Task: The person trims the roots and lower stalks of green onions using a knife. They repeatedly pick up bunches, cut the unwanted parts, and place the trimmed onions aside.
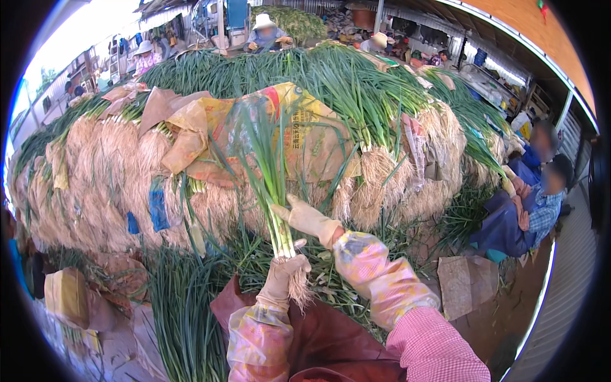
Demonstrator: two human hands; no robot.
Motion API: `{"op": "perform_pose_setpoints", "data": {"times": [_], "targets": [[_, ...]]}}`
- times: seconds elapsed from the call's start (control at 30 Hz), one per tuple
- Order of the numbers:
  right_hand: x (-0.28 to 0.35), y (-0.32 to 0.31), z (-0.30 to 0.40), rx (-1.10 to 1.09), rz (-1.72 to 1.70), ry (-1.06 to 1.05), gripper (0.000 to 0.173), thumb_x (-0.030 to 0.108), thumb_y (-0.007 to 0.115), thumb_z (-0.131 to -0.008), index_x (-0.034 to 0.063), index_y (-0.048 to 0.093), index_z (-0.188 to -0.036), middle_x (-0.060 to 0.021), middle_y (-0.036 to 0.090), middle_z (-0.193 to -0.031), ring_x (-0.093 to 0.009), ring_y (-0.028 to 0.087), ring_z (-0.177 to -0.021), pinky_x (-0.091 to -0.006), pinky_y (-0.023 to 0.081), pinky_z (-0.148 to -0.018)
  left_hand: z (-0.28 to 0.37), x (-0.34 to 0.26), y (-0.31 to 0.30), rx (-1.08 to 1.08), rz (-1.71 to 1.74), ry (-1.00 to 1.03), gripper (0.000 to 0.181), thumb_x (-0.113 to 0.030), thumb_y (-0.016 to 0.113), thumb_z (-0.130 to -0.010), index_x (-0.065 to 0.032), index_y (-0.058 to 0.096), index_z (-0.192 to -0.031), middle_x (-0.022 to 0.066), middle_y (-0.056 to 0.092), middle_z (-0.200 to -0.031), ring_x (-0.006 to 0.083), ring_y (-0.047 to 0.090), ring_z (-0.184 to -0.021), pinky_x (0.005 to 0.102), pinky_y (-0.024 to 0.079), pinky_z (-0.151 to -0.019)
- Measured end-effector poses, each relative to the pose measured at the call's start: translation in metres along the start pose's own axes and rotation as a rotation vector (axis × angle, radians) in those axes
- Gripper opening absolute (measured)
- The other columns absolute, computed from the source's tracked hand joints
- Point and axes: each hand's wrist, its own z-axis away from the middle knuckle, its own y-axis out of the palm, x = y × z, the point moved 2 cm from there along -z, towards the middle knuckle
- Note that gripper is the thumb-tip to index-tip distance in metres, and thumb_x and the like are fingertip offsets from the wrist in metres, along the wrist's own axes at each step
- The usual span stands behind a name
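My left hand (285, 277), in a pale rubber glove, grips a bunch of green onions (277, 191) by the lower stalks. Its stringy roots hang over the glove's right side and its leaves point up and away. My right hand (305, 217), gloved as well, is beside the stalks on the right with its fingers apart; whether it touches them is not clear. Beyond both hands is a big heap of green onions (95, 172), roots facing me, with a printed woven sack (315, 133) draped over it.
Long green leaves (184, 310) lie at lower left near a yellowish container (67, 296). Trimmings (248, 272) litter the ground below the heap. A flat brown sheet (465, 286) lies at right. Co-workers sit at right (520, 210) and behind the heap (267, 38).
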Motion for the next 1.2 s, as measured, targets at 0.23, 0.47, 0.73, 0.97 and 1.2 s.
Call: {"op": "perform_pose_setpoints", "data": {"times": [0.23, 0.47, 0.73, 0.97, 1.2], "targets": [[-0.088, -0.121, 0.001, -1.029, 0.452, -0.002, 0.046, 0.023, 0.064, -0.089, 0.0034, 0.053, -0.129, -0.0221, 0.064, -0.112, -0.036, 0.064, -0.1, -0.0407, 0.051, -0.086, -0.013, 0.006, 0.001, 0.053, 0.165, 0.085, 0.054, -0.011, 0.059, -0.091, 0.0036, 0.039, -0.139, 0.0106, 0.063, -0.076, 0.014, 0.057, -0.052, 0.0248, 0.048, -0.046], [-0.149, -0.186, 0.027, -0.706, 0.815, 0.696, 0.044, 0.035, 0.068, -0.083, 0.0052, 0.063, -0.115, -0.0173, 0.068, -0.104, -0.035, 0.066, -0.096, -0.0438, 0.053, -0.084, -0.018, 0.008, -0.001, 0.091, 0.264, 0.182, 0.057, -0.012, 0.063, -0.088, 0.0044, 0.04, -0.137, 0.0107, 0.064, -0.077, 0.015, 0.058, -0.053, 0.0247, 0.048, -0.047], [-0.03, -0.155, 0.033, -1.007, 0.835, -0.286, 0.017, 0.012, 0.059, -0.085, 0.0113, 0.066, -0.1, -0.0092, 0.067, -0.093, -0.031, 0.065, -0.084, -0.0389, 0.052, -0.068, -0.009, 0.005, -0.011, 0.002, 0.263, 0.191, 0.056, -0.014, 0.063, -0.088, 0.0025, 0.041, -0.137, 0.0099, 0.064, -0.078, 0.0137, 0.059, -0.053, 0.0241, 0.048, -0.047], [-0.042, -0.078, 0.059, -0.398, 0.98, -0.383, 0.039, 0.001, 0.059, -0.074, 0.0113, 0.064, -0.112, -0.0115, 0.063, -0.104, -0.031, 0.063, -0.088, -0.0436, 0.052, -0.07, -0.013, 0.004, -0.006, -0.065, 0.253, 0.212, 0.052, -0.015, 0.064, -0.087, 0.0, 0.045, -0.134, 0.0062, 0.064, -0.075, 0.0108, 0.057, -0.054, 0.0211, 0.047, -0.048], [-0.022, -0.027, 0.107, -0.49, 0.632, -0.316, 0.026, 0.01, 0.058, -0.083, 0.0118, 0.069, -0.107, -0.0098, 0.067, -0.088, -0.031, 0.065, -0.076, -0.0422, 0.051, -0.065, -0.016, 0.01, -0.011, -0.344, 0.166, 0.21, 0.035, -0.019, 0.065, -0.089, -0.0009, 0.061, -0.119, 0.0074, 0.068, -0.083, 0.0118, 0.061, -0.061, 0.0239, 0.049, -0.055]]}}
